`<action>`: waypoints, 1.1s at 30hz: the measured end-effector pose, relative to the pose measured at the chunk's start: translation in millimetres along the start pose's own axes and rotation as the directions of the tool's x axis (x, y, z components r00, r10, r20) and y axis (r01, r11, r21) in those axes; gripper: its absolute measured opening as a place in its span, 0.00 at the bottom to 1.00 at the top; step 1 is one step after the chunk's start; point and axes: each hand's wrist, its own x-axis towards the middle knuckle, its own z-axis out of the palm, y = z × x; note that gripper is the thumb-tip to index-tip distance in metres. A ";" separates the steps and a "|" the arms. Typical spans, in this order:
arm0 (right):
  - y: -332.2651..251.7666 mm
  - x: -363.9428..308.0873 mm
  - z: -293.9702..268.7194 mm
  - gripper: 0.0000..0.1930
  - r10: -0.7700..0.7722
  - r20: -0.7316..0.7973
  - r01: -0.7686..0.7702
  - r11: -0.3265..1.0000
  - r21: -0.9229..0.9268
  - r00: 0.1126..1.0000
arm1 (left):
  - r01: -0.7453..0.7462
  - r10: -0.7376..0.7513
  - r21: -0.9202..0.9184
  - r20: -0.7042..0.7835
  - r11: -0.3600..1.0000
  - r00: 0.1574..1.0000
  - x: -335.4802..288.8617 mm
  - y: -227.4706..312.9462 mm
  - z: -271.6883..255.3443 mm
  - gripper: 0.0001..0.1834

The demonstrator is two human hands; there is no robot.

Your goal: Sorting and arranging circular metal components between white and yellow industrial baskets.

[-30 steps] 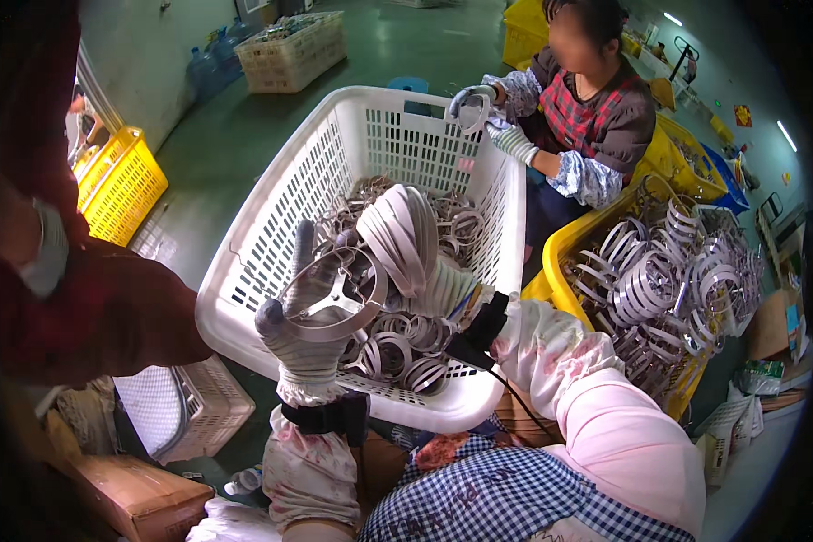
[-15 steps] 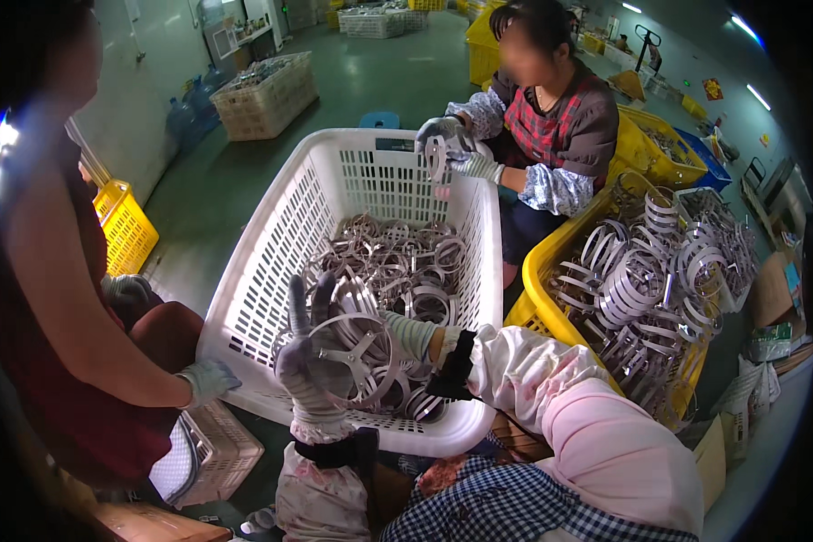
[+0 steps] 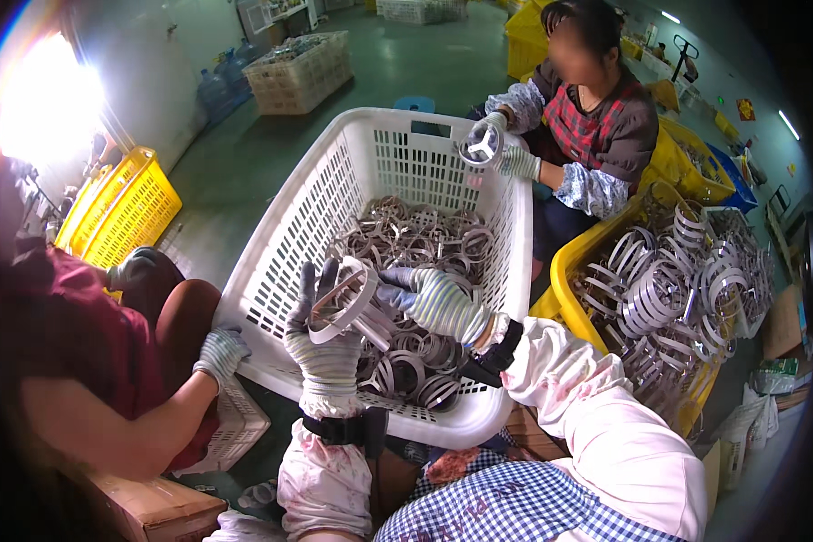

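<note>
My left hand (image 3: 327,357), in a striped glove with grey fingers, holds a metal ring with inner spokes (image 3: 359,303) tilted over the white basket (image 3: 280,262). Its fingers point up behind the ring. Just right of the ring is my right hand (image 3: 447,307), gloved alike. Its fingers reach left, apart from one another, with the tips close to the ring's edge; whether they touch it is unclear. Below and beyond both hands, many loose metal rings (image 3: 425,230) lie heaped in the basket.
Across the basket, a co-worker's gloved hands (image 3: 506,154) hold a spoked ring. At left, another person's gloved hand (image 3: 221,354) rests by the basket's rim. A yellow crate (image 3: 565,271) piled with metal rings stands at right. A cardboard box (image 3: 158,510) sits lower left.
My right hand has come out from behind the ring to its right side. The ring in my left hand has turned and tilted. The person at left has leaned lower.
</note>
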 end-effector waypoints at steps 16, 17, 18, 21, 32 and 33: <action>-10.7 -0.8 -9.5 0.17 0.069 -0.085 -0.048 0.973 0.228 0.994 | -0.082 0.077 0.049 0.104 0.995 0.992 3.5 -19.7 -0.1 0.30; -14.7 -2.3 -5.5 0.19 0.059 -0.052 -0.041 0.954 0.297 0.997 | -0.135 0.123 0.108 0.112 0.985 0.986 3.3 -24.8 -0.4 0.29; -9.7 -0.4 -4.5 0.19 0.061 -0.047 -0.044 0.953 0.298 0.997 | -0.187 0.168 0.166 0.122 0.968 0.978 3.3 -26.5 -2.8 0.28; -25.7 -5.0 -8.1 0.25 0.100 0.097 -0.134 0.882 0.451 0.990 | -0.173 0.146 0.208 0.141 0.963 0.979 3.4 -30.3 -7.3 0.26; -4.9 -0.1 -29.2 0.20 0.178 0.008 -0.154 0.827 0.540 0.984 | 0.058 -0.246 0.519 0.301 0.853 0.921 -7.3 -34.6 22.0 0.53; 5.6 2.3 -30.9 0.20 0.179 0.004 -0.153 0.828 0.540 0.984 | 0.078 -0.298 0.679 0.213 0.730 0.931 -4.9 -36.5 19.7 0.52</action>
